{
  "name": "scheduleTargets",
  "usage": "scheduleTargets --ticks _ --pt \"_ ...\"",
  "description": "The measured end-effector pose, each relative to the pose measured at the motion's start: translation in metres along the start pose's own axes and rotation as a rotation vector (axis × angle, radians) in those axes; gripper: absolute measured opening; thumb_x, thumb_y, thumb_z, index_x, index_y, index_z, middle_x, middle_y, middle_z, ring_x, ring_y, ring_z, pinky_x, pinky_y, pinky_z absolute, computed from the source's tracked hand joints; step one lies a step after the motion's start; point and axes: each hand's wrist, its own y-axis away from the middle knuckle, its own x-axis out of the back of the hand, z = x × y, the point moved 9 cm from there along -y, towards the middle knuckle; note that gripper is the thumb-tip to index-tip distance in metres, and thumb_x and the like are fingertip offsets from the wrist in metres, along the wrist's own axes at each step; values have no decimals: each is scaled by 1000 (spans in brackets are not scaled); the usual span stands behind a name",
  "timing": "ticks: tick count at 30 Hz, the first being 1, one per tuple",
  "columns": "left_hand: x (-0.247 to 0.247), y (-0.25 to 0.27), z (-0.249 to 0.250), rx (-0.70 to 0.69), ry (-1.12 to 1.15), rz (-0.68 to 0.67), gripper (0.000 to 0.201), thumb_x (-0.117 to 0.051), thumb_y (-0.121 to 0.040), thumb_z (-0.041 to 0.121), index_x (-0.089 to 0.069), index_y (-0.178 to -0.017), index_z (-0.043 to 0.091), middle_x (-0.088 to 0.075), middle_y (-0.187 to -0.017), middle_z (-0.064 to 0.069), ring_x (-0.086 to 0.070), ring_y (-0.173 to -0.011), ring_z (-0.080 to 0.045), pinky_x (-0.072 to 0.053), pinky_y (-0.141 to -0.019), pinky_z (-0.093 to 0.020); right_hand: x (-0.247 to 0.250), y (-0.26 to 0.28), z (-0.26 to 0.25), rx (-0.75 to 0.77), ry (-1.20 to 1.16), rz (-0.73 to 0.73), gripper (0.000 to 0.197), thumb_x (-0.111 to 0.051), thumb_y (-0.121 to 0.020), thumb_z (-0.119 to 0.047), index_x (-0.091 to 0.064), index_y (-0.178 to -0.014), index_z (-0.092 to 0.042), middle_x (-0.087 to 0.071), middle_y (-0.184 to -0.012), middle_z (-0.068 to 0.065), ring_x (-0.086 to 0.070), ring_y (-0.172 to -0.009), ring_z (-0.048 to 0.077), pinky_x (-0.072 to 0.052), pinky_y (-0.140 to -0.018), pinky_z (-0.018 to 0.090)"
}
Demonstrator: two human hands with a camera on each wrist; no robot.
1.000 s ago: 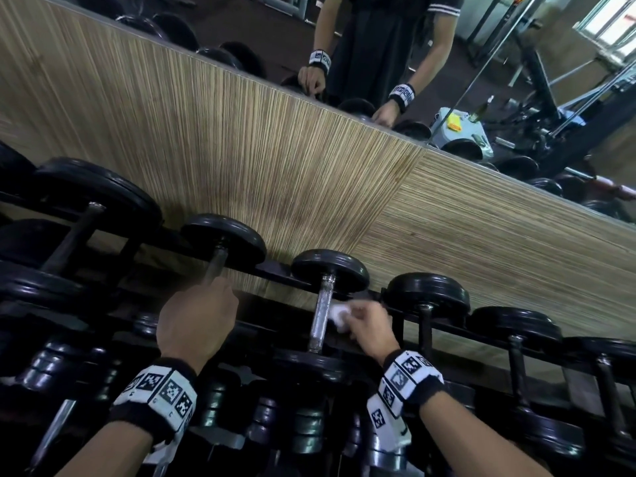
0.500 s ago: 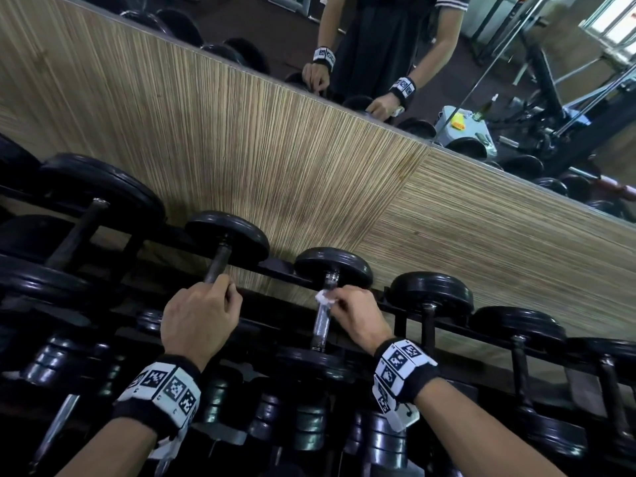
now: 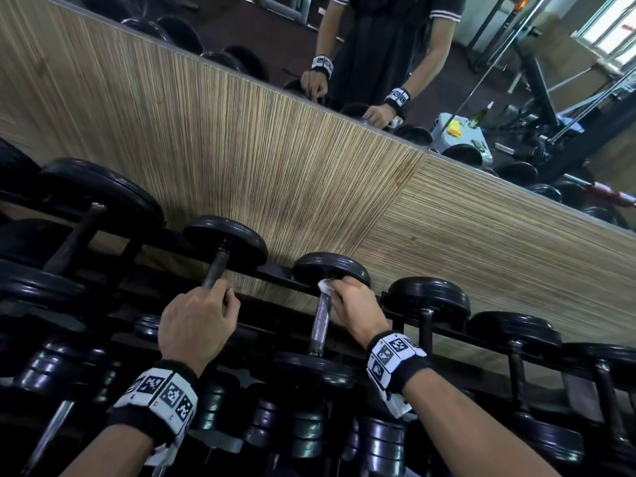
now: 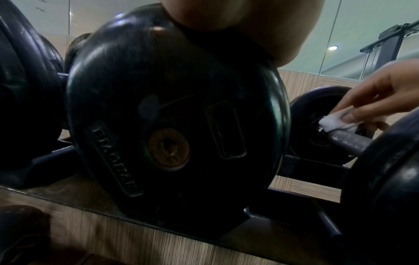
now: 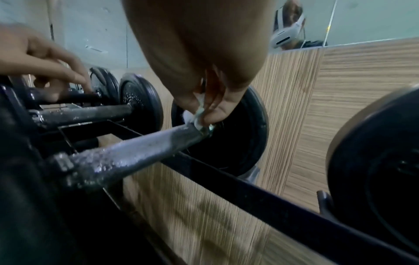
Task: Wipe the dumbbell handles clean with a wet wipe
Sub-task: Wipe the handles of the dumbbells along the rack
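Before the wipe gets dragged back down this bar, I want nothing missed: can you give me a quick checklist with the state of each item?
1. Wet wipe pinched in the right hand: ok.
2. Wipe touching the handle at its far end, against the back plate: ok.
3. Left hand steadying the neighbouring dumbbell's bar: ok.
4. Near part of the handle free of fingers for the stroke: ok.
5. Wipe wrapped fully round the bar: not ok, it sits on the top side.
6. Wipe still damp enough: cannot tell.
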Motion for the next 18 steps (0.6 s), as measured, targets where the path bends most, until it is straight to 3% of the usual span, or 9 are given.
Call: scheduleTargets --ticks 4,6,8,10,12,14,16,18 --pt "0 0 0 8 -3 7 16 -60 -91 21 -67 -78 13 -39 -48 3 -34 -40 -18 -24 -47 -25 -8 0 0 20 -64 -53 18 -60 -98 -14 -74 -107 -8 -61 -89 0 -63 -87 23 -50 -82 36" --pt "3 -1 0 9 6 10 9 -70 -86 16 -67 -78 13 -40 -47 3 -34 -40 -17 -25 -47 -25 -14 8 -2 46 -83 -158 15 -62 -97 -15 -74 -104 -8 -68 -95 3 -63 -86 18 -49 -79 31" --pt "1 -1 2 27 34 -15 7 -73 -83 18 -68 -79 15 -47 -49 4 -42 -41 -19 -29 -46 -25 -22 24 -7 61 -124 -300 16 -64 -97 -17 -75 -107 -13 -73 -102 0 -62 -85 7 -46 -75 19" --pt "-12 0 9 11 102 -55 6 -74 -83 22 -70 -87 20 -64 -63 5 -60 -54 -21 -41 -51 -28 -34 43 -9 38 -220 -417 18 -66 -96 -20 -77 -109 -16 -75 -105 -8 -63 -88 -3 -47 -77 10" --pt "-42 7 34 -64 322 -226 23 -71 -87 28 -69 -110 25 -71 -95 9 -68 -83 -14 -52 -72 -29 -42 53 -2 -28 -340 -433 16 -67 -94 -18 -78 -106 -15 -74 -96 -12 -64 -85 -4 -49 -82 16" --pt "-81 22 65 -43 671 -571 42 -67 -92 30 -57 -133 25 -62 -122 10 -61 -108 -5 -45 -95 -21 -41 57 8 -126 -533 -369 16 -64 -95 -9 -76 -104 -9 -71 -86 -6 -61 -76 0 -50 -76 24" --pt "-105 35 92 24 901 -828 47 -65 -94 34 -50 -138 30 -59 -129 11 -56 -119 0 -39 -103 -18 -36 63 14 -202 -749 -281 15 -63 -96 -6 -73 -106 -4 -71 -82 3 -60 -72 11 -49 -69 23" --pt "-111 30 102 2 959 -814 36 -65 -90 43 -59 -124 34 -68 -117 13 -60 -110 3 -44 -100 -24 -33 70 17 -251 -879 -190 14 -65 -96 -6 -72 -107 -3 -71 -79 5 -59 -68 12 -47 -65 21"
